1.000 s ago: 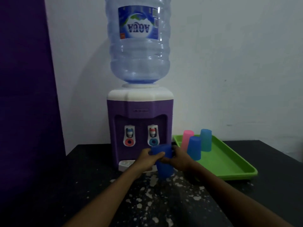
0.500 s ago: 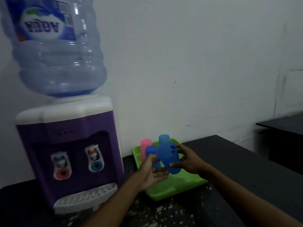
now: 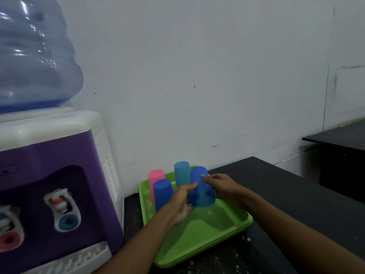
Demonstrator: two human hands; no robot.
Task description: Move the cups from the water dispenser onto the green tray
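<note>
Both hands hold one blue cup (image 3: 201,188) upside down and tilted, a little above the green tray (image 3: 199,234). My left hand (image 3: 179,204) grips its left side near the rim. On the cup's right side my right hand (image 3: 221,186) has its fingers on the wall. Three cups stand upside down at the tray's back: a pink cup (image 3: 155,178), a blue cup (image 3: 163,191) in front of it, and a light blue cup (image 3: 181,173). The purple water dispenser (image 3: 51,175) stands to the left, its drip grille (image 3: 79,258) bare.
A big water bottle (image 3: 33,56) sits on top of the dispenser. The tray lies on a black table (image 3: 286,194) against a white wall. A second dark table (image 3: 341,139) stands at the far right. White flecks dot the table in front.
The view swung right from the dispenser to the tray. Both hands carried the blue cup from the dispenser's grille over to the tray and turned it bottom up.
</note>
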